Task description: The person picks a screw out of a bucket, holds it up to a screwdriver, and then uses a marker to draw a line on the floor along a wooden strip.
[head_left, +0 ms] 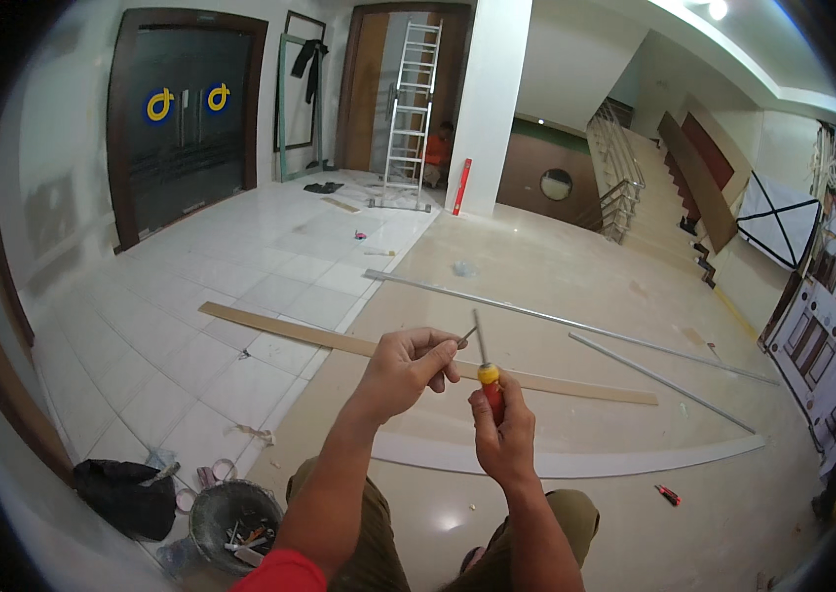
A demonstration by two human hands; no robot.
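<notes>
In front of me, above the floor, my right hand (505, 434) grips a screwdriver (489, 377) by its red and yellow handle, the metal shaft pointing up. My left hand (410, 370) pinches a small, thin, dark piece (468, 336) between thumb and forefinger. It is too small to name for certain. The end of this piece lies close to the screwdriver shaft; I cannot tell whether they touch. Below and beyond my hands, a long tan strip (280, 327) lies across the floor, partly hidden behind them.
Two metal profiles (536, 313) (660, 382) and a curved white strip (596, 464) lie on the floor. A red utility knife (668, 495) is at right. A bucket of tools (203, 528) and black bag (122, 498) sit lower left. A person (437, 150) is behind the ladder (408, 128).
</notes>
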